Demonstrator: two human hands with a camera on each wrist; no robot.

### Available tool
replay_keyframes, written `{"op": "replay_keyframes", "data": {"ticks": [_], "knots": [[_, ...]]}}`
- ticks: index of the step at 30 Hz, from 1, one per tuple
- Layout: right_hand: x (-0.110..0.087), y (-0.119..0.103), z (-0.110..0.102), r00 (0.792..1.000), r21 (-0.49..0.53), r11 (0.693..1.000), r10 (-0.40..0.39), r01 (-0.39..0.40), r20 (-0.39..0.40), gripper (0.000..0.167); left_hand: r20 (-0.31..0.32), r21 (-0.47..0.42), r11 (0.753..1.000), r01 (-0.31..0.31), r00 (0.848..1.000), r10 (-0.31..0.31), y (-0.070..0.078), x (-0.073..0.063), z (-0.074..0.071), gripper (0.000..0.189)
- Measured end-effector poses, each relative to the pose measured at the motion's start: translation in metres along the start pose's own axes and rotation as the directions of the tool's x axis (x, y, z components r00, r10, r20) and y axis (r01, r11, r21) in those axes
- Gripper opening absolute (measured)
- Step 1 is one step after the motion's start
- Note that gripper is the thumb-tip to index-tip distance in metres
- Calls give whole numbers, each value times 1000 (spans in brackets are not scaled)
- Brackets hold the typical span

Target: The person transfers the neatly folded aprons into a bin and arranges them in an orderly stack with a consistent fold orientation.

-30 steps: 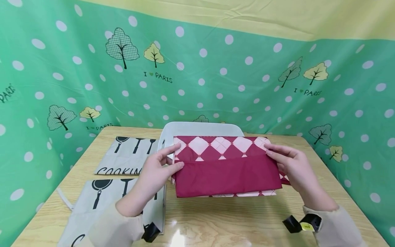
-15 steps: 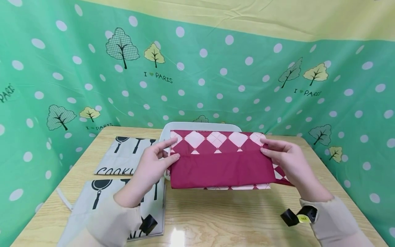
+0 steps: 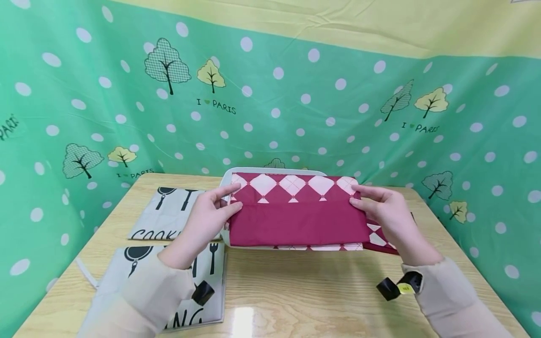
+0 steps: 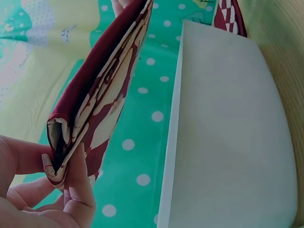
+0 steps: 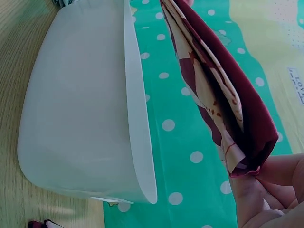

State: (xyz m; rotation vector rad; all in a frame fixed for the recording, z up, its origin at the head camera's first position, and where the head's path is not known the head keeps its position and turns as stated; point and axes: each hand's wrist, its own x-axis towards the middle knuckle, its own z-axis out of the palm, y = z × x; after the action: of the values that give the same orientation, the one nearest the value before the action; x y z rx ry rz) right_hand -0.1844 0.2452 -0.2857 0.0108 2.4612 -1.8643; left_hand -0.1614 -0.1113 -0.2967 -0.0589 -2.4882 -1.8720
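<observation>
Sleeves [image 3: 158, 293] of light beige are nearest to us, each having a black device [image 3: 203, 293] at the cuff. At the near left, a grey cooking-print cloth [image 3: 115, 270] lies folded flat on the wooden table [image 3: 296, 291], with a white strap [image 3: 87, 273] coming out at its side; we suppose it is placed there to be out of the way of the hands.

Further on, the left hand [image 3: 205, 213] and the right hand [image 3: 385, 211] pinch the 2 short ends of a folded burgundy diamond-print cloth [image 3: 296, 220]. In each hand, thumb and fingers are closed up to the thickness of the layers. The wrist views show loose folds at these ends, so we think the 2-ended grip is for keeping them together and the long edge straight.

The cloth is in the air, off the table. It hides much of a white plastic bin [image 4: 232, 123] from us and stays apart from its rim; whether it is directly above the mouth, we cannot tell.

Beside the bin, a more distant grey cloth [image 3: 169, 213] lies at left, and another burgundy piece [image 3: 378, 238] at right. Farthest, a green dotted curtain [image 3: 253, 112] hangs, perhaps as a screen.
</observation>
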Motion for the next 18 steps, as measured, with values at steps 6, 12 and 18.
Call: {"op": "replay_keyframes", "data": {"ticks": [6, 12, 18], "knots": [[7, 1, 5, 1000, 1, 1000, 11, -11, -21, 61, -10, 20, 1000, 22, 1000, -22, -3, 10, -2, 47], [15, 1, 10, 999, -21, 1000, 13, -14, -39, 59, -4, 22, 998, 55, 999, -55, -6, 21, -5, 47], [23, -3, 10, 999, -26, 999, 23, -24, -45, 58, 0, 28, 998, 52, 999, -52, -4, 30, -7, 47]]}}
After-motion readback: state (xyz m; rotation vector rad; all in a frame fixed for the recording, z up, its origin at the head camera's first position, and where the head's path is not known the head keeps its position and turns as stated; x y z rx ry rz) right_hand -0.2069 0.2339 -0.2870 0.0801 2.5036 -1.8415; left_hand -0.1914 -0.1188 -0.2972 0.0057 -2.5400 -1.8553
